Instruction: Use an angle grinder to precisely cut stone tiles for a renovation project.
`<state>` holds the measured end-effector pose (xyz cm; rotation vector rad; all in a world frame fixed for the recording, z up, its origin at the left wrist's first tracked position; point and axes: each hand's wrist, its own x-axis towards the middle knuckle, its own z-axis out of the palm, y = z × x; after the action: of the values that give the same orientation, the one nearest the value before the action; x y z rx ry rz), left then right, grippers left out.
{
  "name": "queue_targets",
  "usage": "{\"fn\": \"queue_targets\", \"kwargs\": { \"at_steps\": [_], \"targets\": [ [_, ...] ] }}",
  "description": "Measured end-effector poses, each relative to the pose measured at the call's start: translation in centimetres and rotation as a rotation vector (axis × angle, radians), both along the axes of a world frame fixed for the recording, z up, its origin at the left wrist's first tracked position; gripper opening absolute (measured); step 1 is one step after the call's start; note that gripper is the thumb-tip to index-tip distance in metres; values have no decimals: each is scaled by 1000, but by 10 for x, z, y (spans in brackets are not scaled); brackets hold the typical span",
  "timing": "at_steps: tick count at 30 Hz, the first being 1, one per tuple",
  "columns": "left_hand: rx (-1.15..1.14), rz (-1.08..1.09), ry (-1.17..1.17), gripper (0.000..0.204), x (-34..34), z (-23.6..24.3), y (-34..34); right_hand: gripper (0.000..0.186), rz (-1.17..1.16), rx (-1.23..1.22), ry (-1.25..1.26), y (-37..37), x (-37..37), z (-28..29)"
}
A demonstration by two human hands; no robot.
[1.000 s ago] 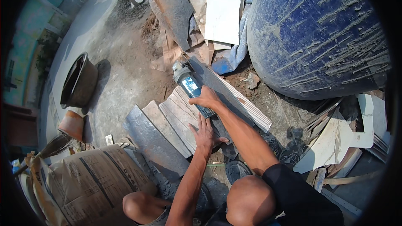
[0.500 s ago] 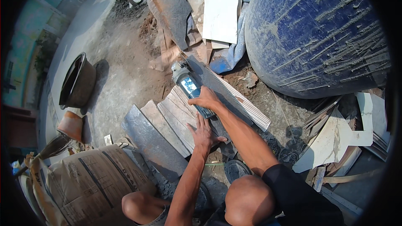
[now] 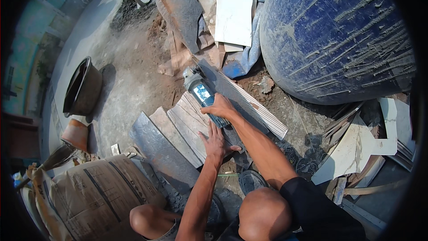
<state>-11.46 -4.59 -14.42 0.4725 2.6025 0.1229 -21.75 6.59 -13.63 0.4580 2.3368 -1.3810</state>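
My right hand [image 3: 220, 108] is wrapped round the body of a blue-green angle grinder [image 3: 202, 91]. The grinder's metal head points away from me, over the far end of a long grey tile strip [image 3: 245, 100]; its disc is hard to make out. My left hand [image 3: 214, 143] lies flat with fingers spread, pressing on the tiles just behind the grinder. Beneath and left of it are overlapping beige tile pieces [image 3: 182, 120] and a dark grey tile [image 3: 162, 151]. A light tile with a ribbed underside [image 3: 274, 122] shows along the grey strip's right edge.
A large blue drum [image 3: 334, 35] crusted with mortar stands at the far right. White marbled tiles [image 3: 234, 11] lie beyond the grinder, broken ones [image 3: 350, 151] at right. On the left are a black tub [image 3: 84, 89], an orange pot [image 3: 76, 135] and a paper sack [image 3: 96, 192].
The angle grinder and my right hand have shifted very slightly toward me. My left hand stays in place on the tiles.
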Motion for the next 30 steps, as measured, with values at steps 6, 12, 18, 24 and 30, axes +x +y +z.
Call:
{"fn": "queue_targets", "kwargs": {
  "at_steps": [6,12,18,24,30],
  "targets": [
    [-23,-2,-30,130,-1,2,0,81,2,12,5,-1,4,1],
    [4,-13,-1,133,-1,-6,-3,81,-10,9,-1,0,6,0],
    [-28,-20,-31,136,-1,-6,-2,82,1,2,-11,2,10,2],
    [-65,-32,-45,137,-3,-4,-1,82,10,13,-1,2,11,1],
    [-43,-23,-38,135,-2,-7,-4,81,5,19,4,2,13,-1]
  ]
}}
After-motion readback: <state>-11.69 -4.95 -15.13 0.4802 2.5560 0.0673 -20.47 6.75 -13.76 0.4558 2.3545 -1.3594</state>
